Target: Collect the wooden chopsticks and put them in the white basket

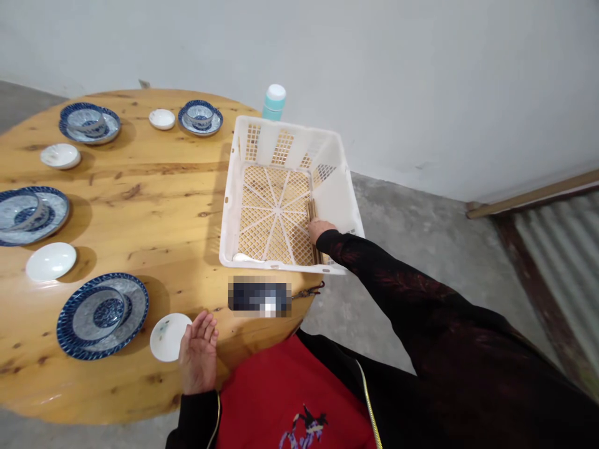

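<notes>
A white plastic basket (pixel 243 187) sits on the right edge of a round wooden table (pixel 154 193). My right hand (pixel 319 229) reaches into the basket at its right side and touches a bundle of brown chopsticks (pixel 312 215) lying along the wall; its fingers are mostly hidden. My left hand (pixel 199 358) rests open on the table's near edge, fingers together, just right of a small white saucer (pixel 168 337).
Several blue-patterned plates with bowls (pixel 102 315) and small white saucers (pixel 50 262) are set around the table. A teal bottle (pixel 274 103) stands behind the basket. A dark blurred object (pixel 259 297) with a key ring lies near the table edge. Concrete floor lies to the right.
</notes>
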Motion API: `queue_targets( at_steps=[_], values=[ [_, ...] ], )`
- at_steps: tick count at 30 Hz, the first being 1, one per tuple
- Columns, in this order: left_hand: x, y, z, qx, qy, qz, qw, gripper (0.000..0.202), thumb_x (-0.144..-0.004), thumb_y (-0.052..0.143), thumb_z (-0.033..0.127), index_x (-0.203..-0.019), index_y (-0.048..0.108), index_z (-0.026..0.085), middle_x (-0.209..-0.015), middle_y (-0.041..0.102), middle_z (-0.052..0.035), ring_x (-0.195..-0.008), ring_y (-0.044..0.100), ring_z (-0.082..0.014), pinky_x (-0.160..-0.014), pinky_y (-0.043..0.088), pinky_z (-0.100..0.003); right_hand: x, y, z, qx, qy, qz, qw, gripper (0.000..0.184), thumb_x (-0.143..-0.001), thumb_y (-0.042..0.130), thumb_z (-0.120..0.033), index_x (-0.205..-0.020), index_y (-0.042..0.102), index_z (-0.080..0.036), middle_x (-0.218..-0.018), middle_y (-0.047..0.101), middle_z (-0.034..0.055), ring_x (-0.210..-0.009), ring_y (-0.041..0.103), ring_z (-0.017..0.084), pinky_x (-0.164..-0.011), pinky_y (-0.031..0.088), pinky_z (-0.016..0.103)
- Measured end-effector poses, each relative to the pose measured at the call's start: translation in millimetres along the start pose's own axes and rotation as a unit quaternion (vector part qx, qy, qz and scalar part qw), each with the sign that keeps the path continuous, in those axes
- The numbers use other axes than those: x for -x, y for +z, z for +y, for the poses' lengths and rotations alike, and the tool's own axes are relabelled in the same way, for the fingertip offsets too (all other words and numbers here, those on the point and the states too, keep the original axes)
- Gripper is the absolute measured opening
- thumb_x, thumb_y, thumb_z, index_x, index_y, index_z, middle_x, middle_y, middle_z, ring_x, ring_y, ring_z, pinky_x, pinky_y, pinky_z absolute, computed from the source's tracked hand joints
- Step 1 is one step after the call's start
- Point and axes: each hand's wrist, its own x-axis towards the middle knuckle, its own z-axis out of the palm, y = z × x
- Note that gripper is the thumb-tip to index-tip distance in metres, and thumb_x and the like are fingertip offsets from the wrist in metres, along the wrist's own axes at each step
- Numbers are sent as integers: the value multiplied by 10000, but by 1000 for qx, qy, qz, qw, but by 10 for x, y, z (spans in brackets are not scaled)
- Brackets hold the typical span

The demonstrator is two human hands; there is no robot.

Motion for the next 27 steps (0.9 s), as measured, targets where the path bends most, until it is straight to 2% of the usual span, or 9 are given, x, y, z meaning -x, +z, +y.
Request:
queue_targets(
  at_steps=[5,10,14,17,20,22,24,26,27],
  values=[
    [-15,5,4,0,-5,5,1000,365,-835,653,431,-1025,756,137,-1014,752,-88,-905,687,-148,-762,535,-217,58,6,-8,4,-9,6,1000,545,-960,422,-119,-1469,309,40,-1179,673,307,-1171,655,314,-960,495,397],
    [-17,-6,6,2,-7,3,1000,365,-824,669,436,-1022,758,143,-998,756,-73,-913,686,-142,-771,540,-217,78,7,-2,8,-19,1,1000,490,-948,464,-132,-1408,413,30,-1205,661,320,-1223,625,323,-977,484,399],
    [3,-13,12,4,-2,10,1000,373,-816,672,437,-1023,760,140,-995,753,-78,-895,683,-143,-758,540,-216,129,-30,-14,3,-25,4,1000,431,-944,503,-166,-1340,508,4,-1216,662,305,-1186,648,321,-963,495,392],
    [25,-1,12,-12,0,-21,1000,390,-782,712,438,-1028,762,140,-996,747,-87,-860,674,-147,-725,534,-217,156,-121,-11,-7,-21,11,1000,377,-965,503,-237,-1277,583,-41,-1233,665,278,-1160,658,314,-957,498,376],
    [60,40,-7,-39,-1,-57,998,416,-750,741,451,-1020,769,137,-985,739,-98,-844,662,-161,-705,527,-225,200,-299,57,-19,-10,28,999,387,-976,491,-301,-1273,600,-79,-1234,675,253,-1154,657,333,-948,506,393],
    [120,77,-34,-59,6,-73,996,432,-743,745,466,-1016,771,132,-974,735,-103,-850,655,-172,-718,525,-237,318,-434,143,-45,-1,75,996,407,-983,478,-335,-1292,588,-95,-1181,705,229,-1131,666,342,-939,513,409],
    [223,108,-68,-81,21,-86,993,447,-743,747,482,-1009,770,124,-956,734,-109,-843,651,-183,-737,518,-259,555,-526,240,-97,5,160,982,442,-1003,433,-370,-1324,560,-93,-1092,737,206,-1080,687,331,-925,523,419],
    [343,127,-99,-106,28,-100,989,456,-744,748,496,-991,765,113,-932,730,-122,-815,648,-194,-747,505,-287,877,-527,330,-168,-21,258,951,506,-1035,304,-404,-1330,546,-71,-1101,730,216,-986,720,294,-870,550,413],
    [393,129,-109,-121,15,-114,986,452,-750,752,484,-999,759,107,-937,727,-131,-811,646,-198,-751,494,-298,1048,-484,364,-210,-32,312,926,564,-1039,228,-430,-1364,511,-66,-1115,721,233,-925,736,273,-815,570,403]
  ],
)
